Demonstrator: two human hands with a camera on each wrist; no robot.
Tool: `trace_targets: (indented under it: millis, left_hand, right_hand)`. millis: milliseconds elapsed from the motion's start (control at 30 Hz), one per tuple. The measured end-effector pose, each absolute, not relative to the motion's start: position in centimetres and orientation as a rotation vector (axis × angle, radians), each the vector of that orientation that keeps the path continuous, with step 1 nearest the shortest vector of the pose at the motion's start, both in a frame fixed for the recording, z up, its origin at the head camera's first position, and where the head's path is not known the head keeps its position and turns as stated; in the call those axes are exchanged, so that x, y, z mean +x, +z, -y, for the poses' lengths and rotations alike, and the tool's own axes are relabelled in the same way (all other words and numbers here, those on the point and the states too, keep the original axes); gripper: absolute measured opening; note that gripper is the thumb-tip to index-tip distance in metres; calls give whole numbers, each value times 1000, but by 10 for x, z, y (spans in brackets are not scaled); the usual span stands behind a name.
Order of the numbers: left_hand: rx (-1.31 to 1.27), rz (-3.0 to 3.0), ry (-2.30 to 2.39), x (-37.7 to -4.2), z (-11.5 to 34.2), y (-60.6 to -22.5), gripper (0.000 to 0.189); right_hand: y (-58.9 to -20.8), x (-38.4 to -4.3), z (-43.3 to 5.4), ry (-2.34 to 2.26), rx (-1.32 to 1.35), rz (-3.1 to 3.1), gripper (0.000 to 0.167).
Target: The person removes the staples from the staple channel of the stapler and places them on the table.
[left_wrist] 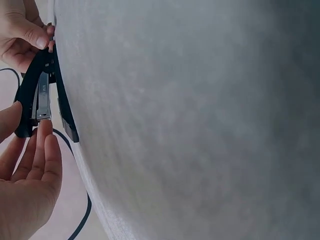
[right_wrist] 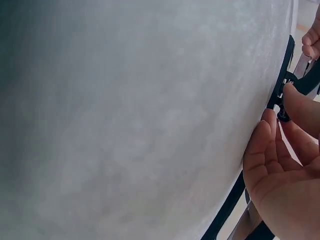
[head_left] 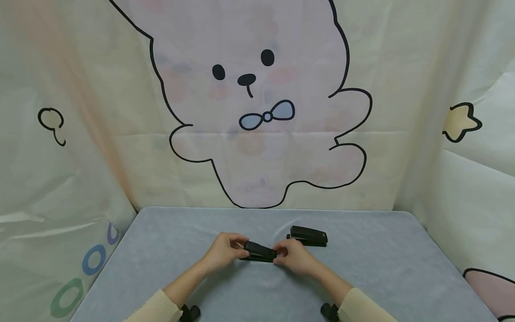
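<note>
A black stapler (head_left: 259, 251) lies low over the table between both hands. In the left wrist view its upper arm and metal staple magazine (left_wrist: 43, 97) are swung up from the base (left_wrist: 65, 107). My left hand (head_left: 223, 250) pinches the front end of the raised part, thumb on the outside and fingertips at the magazine's tip. At the hinge end, my right hand (head_left: 295, 256) grips the stapler between thumb and fingers. A second black stapler (head_left: 309, 235) rests on the table just behind the right hand; part of it also appears in the right wrist view.
A grey-blue cloth covers the table (head_left: 169, 232). Behind it hangs a pale curtain (head_left: 257, 152) with a cartoon bear print, and similar printed sheets (head_left: 40, 188) close off the sides.
</note>
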State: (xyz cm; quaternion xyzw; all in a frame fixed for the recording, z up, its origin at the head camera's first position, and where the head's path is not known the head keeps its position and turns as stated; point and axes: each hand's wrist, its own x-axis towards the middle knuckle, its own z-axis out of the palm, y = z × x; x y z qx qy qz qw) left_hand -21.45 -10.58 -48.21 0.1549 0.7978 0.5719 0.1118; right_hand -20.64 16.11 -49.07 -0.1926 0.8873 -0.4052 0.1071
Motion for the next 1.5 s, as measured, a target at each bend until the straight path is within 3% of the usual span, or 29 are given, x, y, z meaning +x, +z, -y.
trace_targets:
  millis: [1500]
  left_hand:
    - [582, -2230, 1655, -173, 65, -477, 24]
  right_hand:
    - [-484, -168, -222, -1155, -740, -2467, 19]
